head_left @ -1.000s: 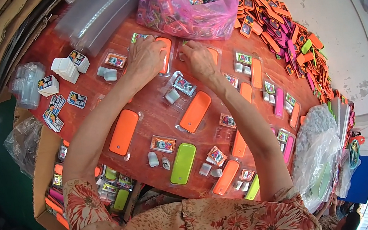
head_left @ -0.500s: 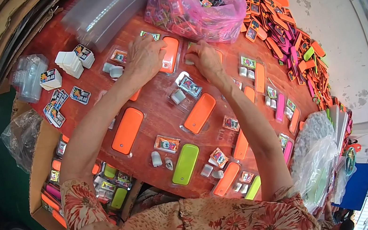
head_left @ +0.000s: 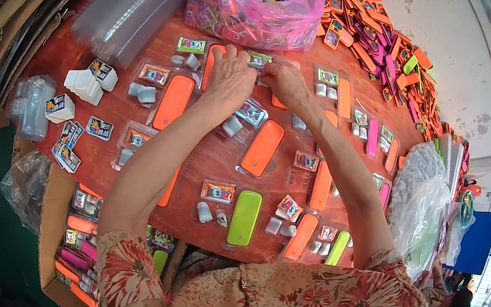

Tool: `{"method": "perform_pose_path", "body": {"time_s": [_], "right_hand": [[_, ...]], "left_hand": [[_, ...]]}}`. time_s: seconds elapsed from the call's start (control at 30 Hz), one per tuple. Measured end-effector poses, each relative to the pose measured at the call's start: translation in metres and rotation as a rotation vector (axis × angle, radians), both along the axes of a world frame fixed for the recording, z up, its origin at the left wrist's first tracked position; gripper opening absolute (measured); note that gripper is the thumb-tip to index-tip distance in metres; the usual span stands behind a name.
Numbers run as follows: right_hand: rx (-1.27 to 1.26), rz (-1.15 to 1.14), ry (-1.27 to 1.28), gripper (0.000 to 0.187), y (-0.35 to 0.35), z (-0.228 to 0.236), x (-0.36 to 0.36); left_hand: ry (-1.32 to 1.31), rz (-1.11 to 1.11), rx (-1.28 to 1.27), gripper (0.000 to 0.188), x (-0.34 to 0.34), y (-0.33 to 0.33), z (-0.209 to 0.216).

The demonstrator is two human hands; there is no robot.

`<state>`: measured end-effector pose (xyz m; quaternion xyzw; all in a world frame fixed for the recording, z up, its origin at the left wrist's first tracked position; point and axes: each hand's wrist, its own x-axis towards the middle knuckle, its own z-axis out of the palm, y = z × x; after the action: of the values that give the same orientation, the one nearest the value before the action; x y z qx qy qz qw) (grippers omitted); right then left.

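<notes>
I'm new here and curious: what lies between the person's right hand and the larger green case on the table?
An orange case lies between the right hand and the larger green case, as the head view shows.

ok so the tabletop (head_left: 212, 165) is streaky red, plain orange case (head_left: 209, 70) and bright pink bag (head_left: 258, 24) toward its far edge, solid lime case (head_left: 244, 218) near the front edge. Shirt's (head_left: 211, 305) speckled tan with big red flowers lol

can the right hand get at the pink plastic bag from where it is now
Probably yes: the right hand is just on the near side of the pink plastic bag, and nothing tall seems to stand between. The opening is toward the far side, though.
</notes>
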<state>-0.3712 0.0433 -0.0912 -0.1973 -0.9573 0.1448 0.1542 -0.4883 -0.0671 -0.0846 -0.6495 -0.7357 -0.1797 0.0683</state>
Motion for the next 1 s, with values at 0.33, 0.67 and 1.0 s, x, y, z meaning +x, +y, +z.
{"method": "perform_pose_path", "body": {"time_s": [0.33,0.67,1.0], "right_hand": [[0.070,0.053,-0.124,0.007,-0.005,0.007,-0.002],[-0.280,-0.098,0.070,0.011,-0.008,0.026,-0.030],[-0.029,0.162,-0.038,0.028,-0.045,0.008,-0.105]], "left_hand": [[-0.023,0.070,-0.003,0.013,0.004,0.013,0.001],[-0.010,0.166,0.112,0.016,-0.008,-0.005,0.005],[-0.163,0.381,0.392,0.009,-0.109,-0.118,0.037]]}}
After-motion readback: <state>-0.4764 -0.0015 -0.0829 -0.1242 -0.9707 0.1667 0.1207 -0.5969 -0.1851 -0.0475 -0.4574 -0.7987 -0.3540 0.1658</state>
